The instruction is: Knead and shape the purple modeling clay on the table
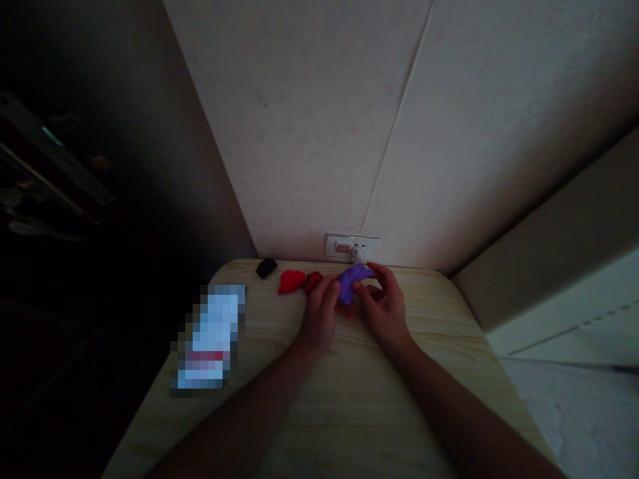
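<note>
One curved purple piece (349,278), smooth and matte, is pinched between my left fingers (329,293) at its left edge and my right fingers (382,274), thumb pressing its face, at the far end of the wood-grained desk (359,412). Clay or rubber, I cannot tell. Small red bits (348,311) show below it. Left of it sit a crumpled dark-red lump (313,282), a flattish bright-red piece (291,282) and an angular black lump (266,268).
</note>
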### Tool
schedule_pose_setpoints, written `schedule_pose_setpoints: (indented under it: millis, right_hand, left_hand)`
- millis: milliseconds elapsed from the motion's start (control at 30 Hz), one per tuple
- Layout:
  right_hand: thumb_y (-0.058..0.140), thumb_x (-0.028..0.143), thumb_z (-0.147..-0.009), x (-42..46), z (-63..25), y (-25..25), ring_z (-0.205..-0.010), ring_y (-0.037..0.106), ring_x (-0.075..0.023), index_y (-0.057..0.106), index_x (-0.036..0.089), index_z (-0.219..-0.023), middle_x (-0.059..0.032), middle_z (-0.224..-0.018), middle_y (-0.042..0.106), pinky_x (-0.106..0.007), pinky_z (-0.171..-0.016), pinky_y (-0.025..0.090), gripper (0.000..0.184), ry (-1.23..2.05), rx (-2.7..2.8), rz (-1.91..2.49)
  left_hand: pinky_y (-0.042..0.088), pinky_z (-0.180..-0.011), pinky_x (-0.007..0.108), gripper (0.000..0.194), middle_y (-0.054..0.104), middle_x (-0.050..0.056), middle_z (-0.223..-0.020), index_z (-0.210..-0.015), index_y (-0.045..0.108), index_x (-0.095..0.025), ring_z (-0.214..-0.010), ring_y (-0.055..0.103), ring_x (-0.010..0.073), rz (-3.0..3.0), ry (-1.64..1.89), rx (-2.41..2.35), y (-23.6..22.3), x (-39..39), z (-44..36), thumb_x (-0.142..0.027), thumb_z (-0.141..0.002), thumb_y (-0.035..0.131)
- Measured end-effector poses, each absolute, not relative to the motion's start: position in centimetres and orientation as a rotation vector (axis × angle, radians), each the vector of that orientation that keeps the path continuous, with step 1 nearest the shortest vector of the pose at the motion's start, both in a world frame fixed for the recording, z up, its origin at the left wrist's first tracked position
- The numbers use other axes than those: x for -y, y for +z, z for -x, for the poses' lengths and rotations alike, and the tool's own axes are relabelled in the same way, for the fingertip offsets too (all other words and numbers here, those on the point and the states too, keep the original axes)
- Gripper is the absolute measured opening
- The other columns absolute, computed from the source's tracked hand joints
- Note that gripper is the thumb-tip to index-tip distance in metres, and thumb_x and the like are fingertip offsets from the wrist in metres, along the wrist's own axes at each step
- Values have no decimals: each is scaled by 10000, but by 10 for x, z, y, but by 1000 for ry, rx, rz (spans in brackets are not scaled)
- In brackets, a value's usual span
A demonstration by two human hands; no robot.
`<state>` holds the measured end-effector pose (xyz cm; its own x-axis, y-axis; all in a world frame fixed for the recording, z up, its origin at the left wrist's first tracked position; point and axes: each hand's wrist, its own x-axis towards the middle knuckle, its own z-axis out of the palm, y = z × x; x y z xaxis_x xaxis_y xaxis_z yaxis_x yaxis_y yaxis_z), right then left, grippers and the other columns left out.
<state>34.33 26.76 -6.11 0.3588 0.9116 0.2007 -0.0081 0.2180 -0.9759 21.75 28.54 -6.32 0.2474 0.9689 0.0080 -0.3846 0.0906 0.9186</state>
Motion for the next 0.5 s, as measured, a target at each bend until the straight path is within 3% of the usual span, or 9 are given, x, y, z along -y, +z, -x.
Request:
schedule_pose_setpoints:
  millis: [167, 367, 500]
  right_hand:
    - [739, 447, -832, -267, -346, -63, -551, 501, -109, 498, 223, -821, 40, -721, 527, -217, -485, 440, 329, 749, 1025, 1221]
    - [652, 500, -902, -262, -346, -57, -634, 534, -139, 598, 199, -864, 11, -741, 581, -248, -579, 462, 309, 858, 1146, 1185]
    - [640, 488, -908, -264, -346, -58, -611, 512, -130, 607, 192, -870, 18, -724, 570, -236, -556, 441, 300, 864, 1118, 1188]
  left_hand:
    - [578, -616, 264, 374, 717, 103, -1105, -1172, 631, -178, -912, 706, 223, -1095, 1187, -749, -59, -285, -217, -420, -887, 651]
    - [563, -858, 297, 336, 712, 106, -1202, -1199, 635, -189, -1068, 689, 220, -1216, 1167, -690, -57, -281, -217, -353, -907, 664]
    - [559, -867, 301, 332, 714, 112, -1205, -1191, 638, -184, -1088, 683, 224, -1226, 1158, -686, -59, -281, -217, -363, -913, 656]
